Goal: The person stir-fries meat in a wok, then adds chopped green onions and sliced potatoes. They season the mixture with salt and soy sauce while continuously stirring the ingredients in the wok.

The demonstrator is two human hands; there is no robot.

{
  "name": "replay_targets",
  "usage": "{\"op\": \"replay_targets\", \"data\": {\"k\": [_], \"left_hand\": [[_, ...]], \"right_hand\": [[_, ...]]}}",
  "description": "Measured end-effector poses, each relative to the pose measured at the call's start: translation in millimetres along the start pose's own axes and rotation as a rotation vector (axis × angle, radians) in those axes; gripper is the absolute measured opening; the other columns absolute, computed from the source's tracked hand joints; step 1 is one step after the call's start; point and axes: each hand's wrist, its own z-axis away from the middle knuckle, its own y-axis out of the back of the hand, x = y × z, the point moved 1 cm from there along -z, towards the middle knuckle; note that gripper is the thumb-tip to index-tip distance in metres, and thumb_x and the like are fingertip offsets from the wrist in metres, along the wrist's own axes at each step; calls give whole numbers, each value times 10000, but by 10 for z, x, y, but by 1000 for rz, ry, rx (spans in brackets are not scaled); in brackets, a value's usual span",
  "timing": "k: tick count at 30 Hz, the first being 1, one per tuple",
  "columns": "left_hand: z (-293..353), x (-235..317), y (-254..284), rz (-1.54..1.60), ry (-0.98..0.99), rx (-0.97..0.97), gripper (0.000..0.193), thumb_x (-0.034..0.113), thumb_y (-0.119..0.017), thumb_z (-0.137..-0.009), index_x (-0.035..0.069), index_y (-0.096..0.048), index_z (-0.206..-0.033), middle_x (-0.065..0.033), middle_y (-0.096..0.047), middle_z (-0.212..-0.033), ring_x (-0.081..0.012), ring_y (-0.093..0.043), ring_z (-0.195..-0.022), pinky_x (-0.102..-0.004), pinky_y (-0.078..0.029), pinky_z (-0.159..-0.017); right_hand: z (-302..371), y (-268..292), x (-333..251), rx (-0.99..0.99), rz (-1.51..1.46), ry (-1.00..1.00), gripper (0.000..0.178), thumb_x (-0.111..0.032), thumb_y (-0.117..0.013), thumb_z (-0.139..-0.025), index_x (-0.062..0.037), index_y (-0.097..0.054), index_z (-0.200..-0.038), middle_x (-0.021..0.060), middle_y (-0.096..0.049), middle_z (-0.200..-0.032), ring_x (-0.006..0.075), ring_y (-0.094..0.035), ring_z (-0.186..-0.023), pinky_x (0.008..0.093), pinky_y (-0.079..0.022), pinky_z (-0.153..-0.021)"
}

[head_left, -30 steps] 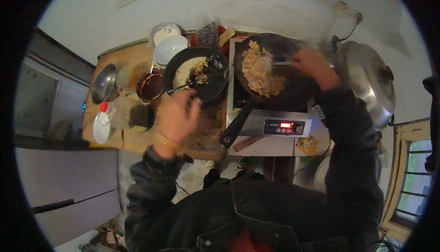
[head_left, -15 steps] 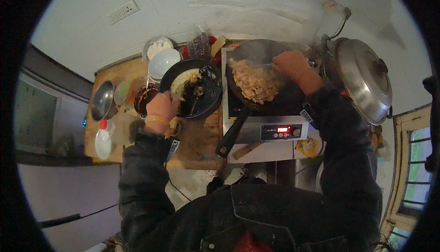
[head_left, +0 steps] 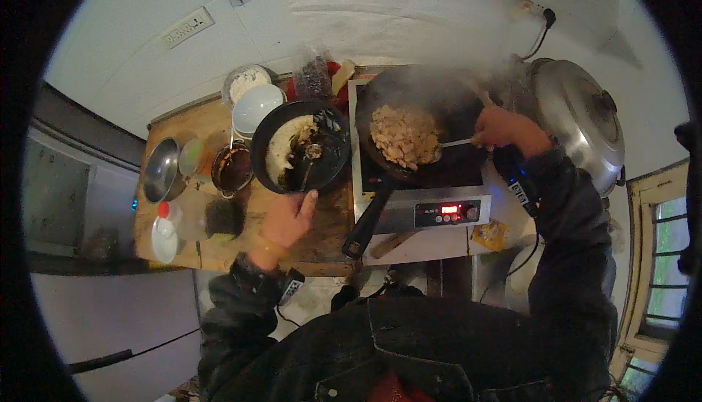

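Note:
My right hand (head_left: 508, 131) is closed on the handle of a metal spatula (head_left: 455, 143) at the right side of the wok (head_left: 457, 102). The spatula's front end meets the pale, chopped food (head_left: 404, 135) heaped in the wok. My left hand (head_left: 287, 218) is at the near rim of a black pan (head_left: 338, 171), thumb apart from the fingers and no held thing visible. In that pan lie a whitish mass (head_left: 281, 149), dark bits and a metal spoon (head_left: 314, 152), whose handle points at my left hand. Whether the fingers touch the rim or spoon is unclear.
Under the wok is a cooktop (head_left: 402, 213) with a lit red display; the wok's black handle (head_left: 365, 223) juts toward me. Steam rises over it. A large lidded metal pot (head_left: 574, 120) stands right. Left are a sauce pot (head_left: 234, 171), a white bowl (head_left: 257, 106) and a steel bowl (head_left: 162, 171).
My left hand has left the sauce pot's side for the black pan's near rim. My right hand has moved right and nearer with the spatula. The steam is thicker.

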Motion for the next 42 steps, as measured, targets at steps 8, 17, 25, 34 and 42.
{"op": "replay_targets", "data": {"k": [8, 17, 25, 34, 42], "left_hand": [[72, -839, -42, 1269, 847, -3, 470, 425, -475, -1016, -6, -565, -1179, -144, -679, -910, -173, -622, -653, -301, -490, -559], [-435, -910, -147, 1298, 515, -51, 399, 242, -456, -996, 6, -420, -1315, -234, -652, -1084, -349, -705, -855, -343, -603, -639], [-625, -1111, -249, 1403, 538, -31, 391, 123, -428, -995, -70, -412, -1335, -273, -636, -1104, -369, -695, -879, -344, -616, -610], [-558, -933, -234, 1189, 484, 209, 334, 134, -509, -973, -30, -500, -1264, -191, -687, -953, -300, -690, -678, -277, -549, -483], [-603, -940, -82, 1151, 474, 169, 287, 137, -512, -962, 30, -495, -1228, -183, -681, -957, -282, -684, -623, -288, -515, -414]], "right_hand": [[235, 172, -224, 281, 153, -122, 266, -261, -685, -821, -1, -740, -826, 164, -697, -726, 347, -693, -730, 449, -557, -725], [-284, 6, -198, 255, 103, 52, 249, -227, -683, -785, 18, -723, -775, 191, -684, -713, 349, -689, -720, 451, -555, -731], [-284, 63, -747, 327, 258, -28, 252, -171, -738, -756, 4, -715, -935, 204, -697, -1022, 395, -672, -963, 486, -554, -802], [-35, 231, -1187, 437, 266, -1, 196, -84, -677, -761, 7, -717, -930, 221, -689, -1008, 411, -668, -942, 490, -555, -777], [13, 255, -1070, 441, 326, 145, 236, -210, -672, -799, 4, -724, -885, 250, -677, -880, 411, -668, -849, 506, -526, -760]]}}
